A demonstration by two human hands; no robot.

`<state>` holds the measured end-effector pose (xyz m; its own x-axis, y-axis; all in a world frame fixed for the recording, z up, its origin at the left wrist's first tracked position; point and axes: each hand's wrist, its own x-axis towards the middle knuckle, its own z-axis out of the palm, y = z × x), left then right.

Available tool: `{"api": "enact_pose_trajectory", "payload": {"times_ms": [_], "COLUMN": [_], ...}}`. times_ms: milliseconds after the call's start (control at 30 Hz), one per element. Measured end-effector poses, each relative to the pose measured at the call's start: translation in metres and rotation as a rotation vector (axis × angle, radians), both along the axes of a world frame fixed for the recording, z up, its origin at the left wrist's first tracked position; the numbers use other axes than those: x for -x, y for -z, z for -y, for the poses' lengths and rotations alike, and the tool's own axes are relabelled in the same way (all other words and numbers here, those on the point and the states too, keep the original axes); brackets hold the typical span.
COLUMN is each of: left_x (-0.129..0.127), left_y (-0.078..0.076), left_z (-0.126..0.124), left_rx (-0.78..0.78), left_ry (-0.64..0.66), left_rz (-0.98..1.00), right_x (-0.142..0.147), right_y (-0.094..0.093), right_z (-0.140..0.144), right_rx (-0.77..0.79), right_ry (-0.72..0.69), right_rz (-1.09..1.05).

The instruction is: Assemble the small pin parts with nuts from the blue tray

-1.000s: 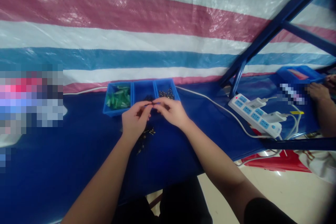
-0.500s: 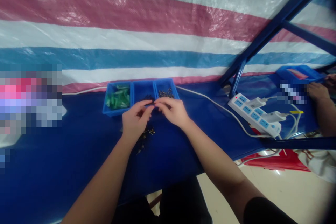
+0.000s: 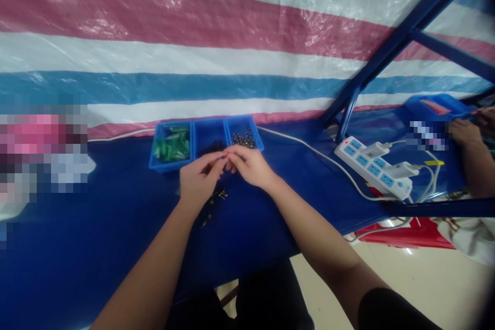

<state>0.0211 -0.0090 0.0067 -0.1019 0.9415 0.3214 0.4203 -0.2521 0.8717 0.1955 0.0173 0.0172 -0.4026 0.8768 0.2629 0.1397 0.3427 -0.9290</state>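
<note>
My left hand (image 3: pixel 201 174) and my right hand (image 3: pixel 249 165) meet fingertip to fingertip over the front of three joined blue bins. Both are closed in a pinch, and whatever small part they hold is hidden between the fingers. The left bin (image 3: pixel 170 166) contains green translucent pieces (image 3: pixel 173 144). In the middle bin (image 3: pixel 209 129) lie small black parts (image 3: pixel 212 146). Small shiny metal parts (image 3: pixel 243 139) fill the front of the right bin (image 3: pixel 238 124). Below my hands, a loose pile of small brass and dark parts (image 3: pixel 212 203) lies on the blue table (image 3: pixel 127 227).
A white power strip (image 3: pixel 373 167) with plugged-in adapters sits at the right, its cable (image 3: pixel 313 150) running behind the bins. A blue metal frame (image 3: pixel 371 67) rises beside it. Farther right, another person's hand (image 3: pixel 466 133) is near a blue tray (image 3: pixel 436 105). A striped sheet (image 3: pixel 216 51) hangs behind.
My fingertips have drawn closer together and come slightly down toward me, the right hand's fingers curling in more. The view has shifted a little.
</note>
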Motion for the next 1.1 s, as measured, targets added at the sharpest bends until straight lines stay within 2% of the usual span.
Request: {"api": "enact_pose_trajectory", "payload": {"times_ms": [300, 500, 633, 833, 1100], "left_x": [0.0, 0.001, 0.002, 0.001, 0.004], "left_y": [0.0, -0.006, -0.009, -0.006, 0.003], "left_z": [0.0, -0.003, -0.006, -0.008, -0.01], "left_rx": [-0.016, 0.038, 0.096, 0.16, 0.169], "left_ry": [-0.021, -0.147, -0.206, -0.182, -0.149], "left_rz": [-0.02, -0.002, 0.124, 0.177, 0.163], "right_x": [0.0, -0.002, -0.007, -0.012, -0.01], "right_y": [0.0, -0.009, -0.013, -0.016, -0.016], "right_z": [0.001, 0.003, 0.003, 0.002, 0.002], "right_rx": [-0.001, -0.027, -0.043, 0.072, 0.062], "right_ry": [-0.005, 0.013, -0.108, -0.339, -0.354], "right_rz": [0.016, 0.276, 0.493, 0.553, 0.639]}}
